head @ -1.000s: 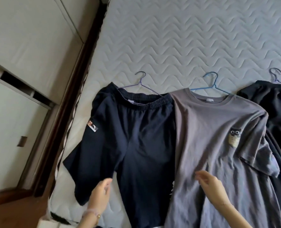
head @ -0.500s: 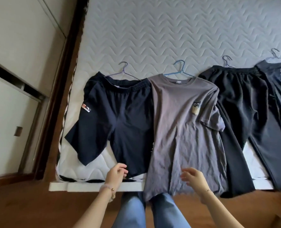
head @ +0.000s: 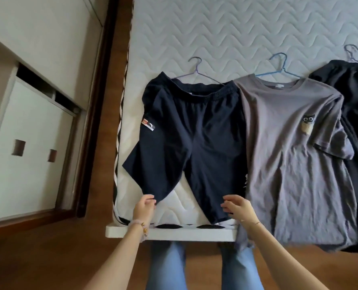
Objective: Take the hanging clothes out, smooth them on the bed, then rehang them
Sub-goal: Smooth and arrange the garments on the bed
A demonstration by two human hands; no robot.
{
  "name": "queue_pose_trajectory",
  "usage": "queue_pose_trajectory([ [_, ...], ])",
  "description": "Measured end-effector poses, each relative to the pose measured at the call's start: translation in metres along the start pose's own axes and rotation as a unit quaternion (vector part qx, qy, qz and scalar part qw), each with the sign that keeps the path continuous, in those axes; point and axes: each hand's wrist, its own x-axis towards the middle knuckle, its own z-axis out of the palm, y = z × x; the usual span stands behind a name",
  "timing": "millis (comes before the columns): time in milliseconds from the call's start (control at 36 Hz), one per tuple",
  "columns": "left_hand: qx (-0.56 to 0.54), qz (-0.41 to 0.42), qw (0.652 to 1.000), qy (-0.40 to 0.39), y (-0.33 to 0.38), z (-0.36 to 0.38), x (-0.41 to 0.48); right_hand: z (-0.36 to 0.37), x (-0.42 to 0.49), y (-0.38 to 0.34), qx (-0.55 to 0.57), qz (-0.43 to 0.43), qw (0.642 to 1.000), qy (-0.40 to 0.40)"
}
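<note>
Navy shorts (head: 192, 130) lie flat on the quilted mattress (head: 226, 34), still on a purple wire hanger (head: 196, 70). My left hand (head: 143, 208) pinches the hem of the left leg. My right hand (head: 236, 208) grips the hem of the right leg near the mattress's front edge. A grey T-shirt (head: 295, 155) with an owl patch lies to the right on a blue hanger (head: 278, 65), its hem hanging over the edge. Black trousers (head: 356, 114) lie at the far right, partly cut off by the frame.
A white wardrobe (head: 33, 126) with square door recesses stands at the left, past a dark wooden frame (head: 98, 101). The wooden floor (head: 48, 254) runs below the bed's white base (head: 174, 234). My legs in jeans stand against the bed's front edge.
Both hands moved left from the T-shirt area and took hold of the two hems of the navy shorts. The view has swung left, so the far-right garments are out of sight.
</note>
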Motion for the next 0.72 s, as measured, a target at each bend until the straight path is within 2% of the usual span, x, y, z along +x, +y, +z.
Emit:
queue_pose_trajectory([
  [139, 0.101, 0.047, 0.994, 0.012, 0.007, -0.050, 0.055, 0.085, 0.010, -0.017, -0.019, 0.011, 0.999, -0.029],
  [250, 0.143, 0.075, 0.986, 0.030, 0.020, -0.074, 0.097, 0.140, 0.021, -0.028, 0.069, 0.056, 0.995, -0.054],
  [333, 0.161, 0.086, 0.982, 0.047, 0.026, -0.083, 0.125, 0.167, 0.028, -0.027, 0.113, 0.080, 0.990, -0.042],
  [417, 0.174, 0.100, 0.978, 0.062, 0.032, -0.088, 0.145, 0.185, 0.034, -0.030, 0.135, 0.101, 0.985, -0.022],
  [556, 0.162, 0.098, 0.982, 0.006, 0.037, -0.084, 0.166, 0.195, 0.052, -0.034, 0.138, 0.119, 0.983, 0.027],
  [722, 0.174, 0.085, 0.980, 0.035, 0.036, -0.079, 0.181, 0.198, 0.066, -0.037, 0.154, 0.134, 0.978, 0.047],
])
